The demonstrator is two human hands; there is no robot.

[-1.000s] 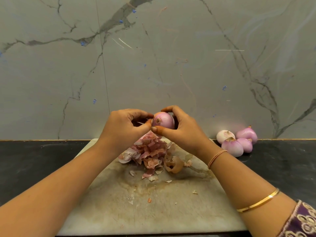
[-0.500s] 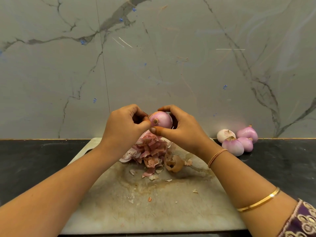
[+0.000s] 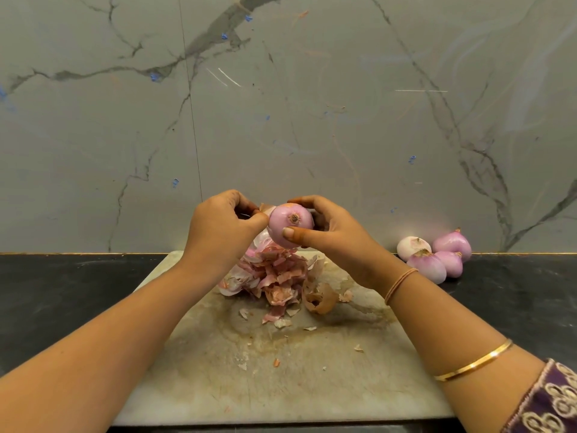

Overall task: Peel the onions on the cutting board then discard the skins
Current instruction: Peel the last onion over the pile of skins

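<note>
1. On my feed, the right hand (image 3: 337,242) grips the onion (image 3: 288,225) above the far end of the cutting board (image 3: 281,385), thumb pressed on its front and fingers curled behind.
2. The left hand (image 3: 221,226) has its fingers bunched together, pinching a flap of papery skin (image 3: 265,209) at the onion's upper left.
3. The cutting board carries a heap of skins (image 3: 271,276) directly under the onion, with loose flakes scattered nearer me.
4. Four peeled onions (image 3: 434,256) sit clustered on the dark counter (image 3: 62,292), right of the board, by the marble wall (image 3: 312,120).
</note>
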